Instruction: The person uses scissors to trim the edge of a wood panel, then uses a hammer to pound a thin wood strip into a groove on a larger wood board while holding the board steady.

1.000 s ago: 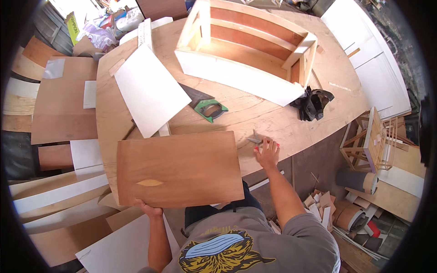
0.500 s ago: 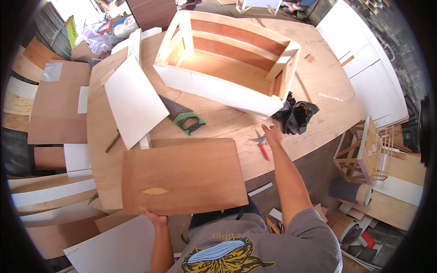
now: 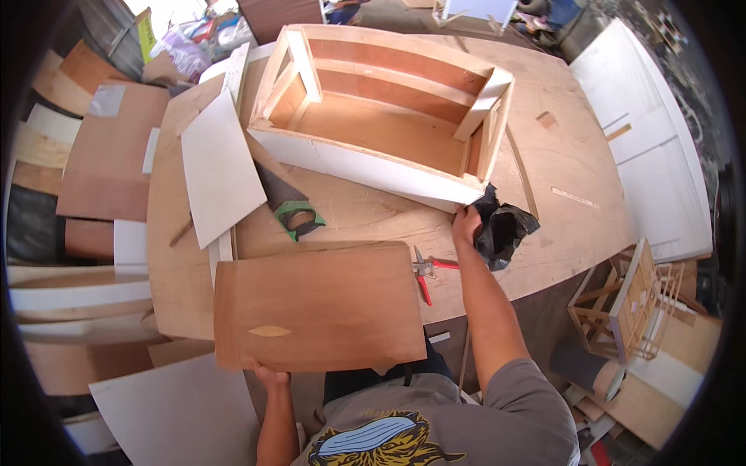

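My left hand (image 3: pixel 272 377) grips the near edge of a brown plywood panel (image 3: pixel 318 307), tilted in front of me with a pale oval patch on its face. My right hand (image 3: pixel 466 224) is closed at the lower near right corner of an open wooden box (image 3: pixel 365 167); part of its fingers is hidden there. The box has a white near side and brown inner walls. Against that hand lies a crumpled black plastic bag (image 3: pixel 509 239). Red-handled pruning shears (image 3: pixel 423 272) lie open between the panel and my right forearm.
A handsaw with a green-edged handle (image 3: pixel 299 219) lies partly under a white board (image 3: pixel 220 167) on the plywood worktable (image 3: pixel 575 167). Stacked panels (image 3: pixel 113 159) crowd the left side. A white door-like panel (image 3: pixel 649 140) and a small wooden frame (image 3: pixel 614 303) stand on the right.
My right hand has reached forward from beside the shears to the box's corner. The box sits slightly nearer, and the black bag has shifted toward me. My left hand still holds the panel.
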Demonstrator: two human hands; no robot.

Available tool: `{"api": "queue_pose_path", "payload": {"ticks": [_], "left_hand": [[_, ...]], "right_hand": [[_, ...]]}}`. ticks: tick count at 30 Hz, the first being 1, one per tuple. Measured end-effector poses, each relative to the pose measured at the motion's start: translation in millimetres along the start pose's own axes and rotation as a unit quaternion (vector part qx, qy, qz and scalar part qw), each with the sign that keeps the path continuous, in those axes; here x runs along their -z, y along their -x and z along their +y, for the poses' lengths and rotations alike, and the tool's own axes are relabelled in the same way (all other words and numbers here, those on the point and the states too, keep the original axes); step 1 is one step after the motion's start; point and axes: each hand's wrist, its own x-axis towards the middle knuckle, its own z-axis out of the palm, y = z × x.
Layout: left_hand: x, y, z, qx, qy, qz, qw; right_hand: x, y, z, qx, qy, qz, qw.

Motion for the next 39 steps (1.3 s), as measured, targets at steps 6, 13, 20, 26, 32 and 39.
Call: {"api": "queue_pose_path", "payload": {"ticks": [6, 13, 20, 26, 32, 39], "left_hand": [[-47.5, 40.5, -42.9, -0.073, -0.048, 0.089, 0.992], [34.9, 39.3, -11.1, -0.095, -0.015, -0.04, 0.995], [66.0, 25.9, -31.6, -0.066, -0.016, 0.015, 0.998], [35.4, 9.1, -79.2, -0.018, -0.016, 0.009, 1.0], [17.0, 4.8, -120.1, 0.039, -0.071, 0.099, 0.992], [35.7, -7.9, -104.6, 0.125, -0.396, 0.184, 0.891]], "right_hand": [[8.0, 16.4, 21.2, 0.087, -0.003, -0.056, 0.995], [65.9, 146.0, 31.7, 0.301, 0.243, -0.365, 0.846], [80.0, 128.4, 78.9, 0.252, 0.352, -0.244, 0.868], [95.4, 129.2, 85.6, 0.279, 0.216, -0.225, 0.908], [82.0, 145.0, 93.4, 0.133, 0.146, -0.233, 0.952], [84.3, 155.9, 73.8, 0.084, 0.279, -0.201, 0.935]]}}
